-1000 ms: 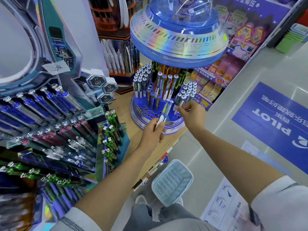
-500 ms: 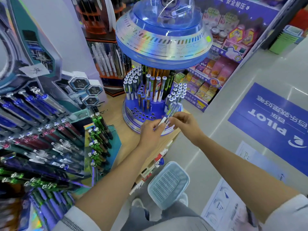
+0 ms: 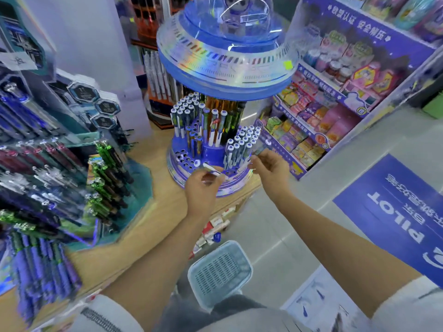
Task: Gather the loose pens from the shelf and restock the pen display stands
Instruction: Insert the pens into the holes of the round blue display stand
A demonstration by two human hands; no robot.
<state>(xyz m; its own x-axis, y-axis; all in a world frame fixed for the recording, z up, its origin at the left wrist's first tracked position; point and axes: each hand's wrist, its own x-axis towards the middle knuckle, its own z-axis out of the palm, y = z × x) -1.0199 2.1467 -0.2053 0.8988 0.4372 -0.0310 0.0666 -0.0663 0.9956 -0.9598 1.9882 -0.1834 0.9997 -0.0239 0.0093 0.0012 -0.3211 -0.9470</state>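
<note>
At the front of the round blue plastic pen stand, our left hand pinches slim white plastic pens and our right hand pinches a blurred grey pen. We judge them light, stiff and slick, best held mid-barrel.

Bright, even shop light, hardly any shadows. Everything was motion-smeared, worst on the pen racks left of the left hand. Glare streaked the shiny canopy above both hands; edges bowed fisheye-style.

White pen, blurred pen, at round blue stand
</note>
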